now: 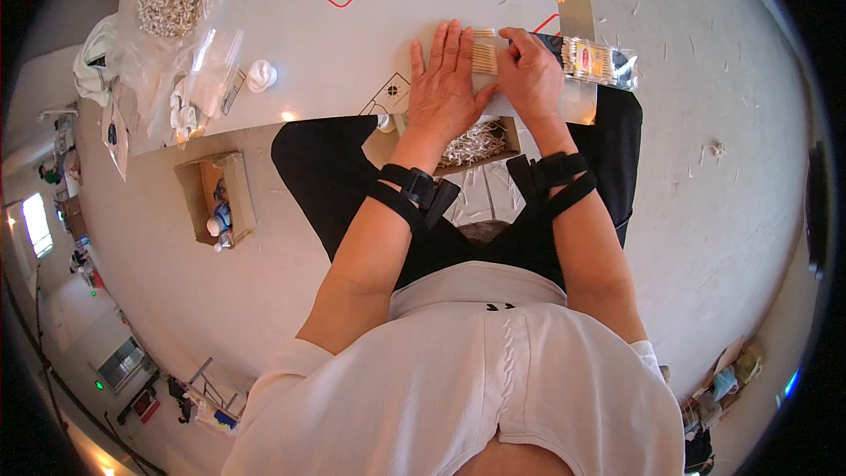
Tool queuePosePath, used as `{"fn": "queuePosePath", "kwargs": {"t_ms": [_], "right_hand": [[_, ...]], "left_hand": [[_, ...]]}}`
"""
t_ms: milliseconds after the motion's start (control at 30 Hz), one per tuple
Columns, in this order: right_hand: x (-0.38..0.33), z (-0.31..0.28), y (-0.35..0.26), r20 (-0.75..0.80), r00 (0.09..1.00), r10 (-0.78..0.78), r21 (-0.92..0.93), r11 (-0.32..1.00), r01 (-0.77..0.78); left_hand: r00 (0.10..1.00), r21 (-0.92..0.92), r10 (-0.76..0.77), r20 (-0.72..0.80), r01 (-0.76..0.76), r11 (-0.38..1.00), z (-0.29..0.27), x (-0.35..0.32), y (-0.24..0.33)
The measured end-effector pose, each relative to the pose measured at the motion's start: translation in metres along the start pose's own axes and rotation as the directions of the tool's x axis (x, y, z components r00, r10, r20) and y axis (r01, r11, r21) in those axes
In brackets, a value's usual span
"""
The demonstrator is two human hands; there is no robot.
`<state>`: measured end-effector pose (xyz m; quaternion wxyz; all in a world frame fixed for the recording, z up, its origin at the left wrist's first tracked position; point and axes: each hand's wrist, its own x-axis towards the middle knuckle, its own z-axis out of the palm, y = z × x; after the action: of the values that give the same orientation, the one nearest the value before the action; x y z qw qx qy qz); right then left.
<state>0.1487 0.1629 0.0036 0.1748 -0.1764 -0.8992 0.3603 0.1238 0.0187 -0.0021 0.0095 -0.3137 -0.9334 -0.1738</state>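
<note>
The person's white shirt (458, 370) fills the near view. Farther out, on the grey board (352, 53), the left hand (445, 88) lies flat and open on a row of wooden sticks (483, 55). The right hand (530, 75) curls loosely over their right end, beside a clear packet of sticks (599, 62). A small cardboard box (216, 198) sits left on the floor.
</note>
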Motion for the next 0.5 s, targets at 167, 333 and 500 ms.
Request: {"fn": "queuePosePath", "kwargs": {"t_ms": [167, 333, 500], "right_hand": [[0.004, 0.006, 0.013, -0.109, 0.988, 0.105, 0.515, 0.857, -0.034], [-0.004, 0.016, 0.002, -0.024, 0.985, 0.17, 0.805, 0.587, -0.082], [-0.006, 0.032, -0.006, -0.061, 0.981, 0.184, 0.821, 0.569, -0.055]], "left_hand": [[1.0, 0.007, 0.016, 0.014, -0.016, 1.0, -0.003, -0.002, 0.002], [1.0, -0.095, -0.01, -0.023, 0.008, 0.995, -0.008, 0.0, -0.002], [0.91, -0.552, -0.173, -0.376, -0.07, 0.831, 0.004, 0.02, -0.013]]}}
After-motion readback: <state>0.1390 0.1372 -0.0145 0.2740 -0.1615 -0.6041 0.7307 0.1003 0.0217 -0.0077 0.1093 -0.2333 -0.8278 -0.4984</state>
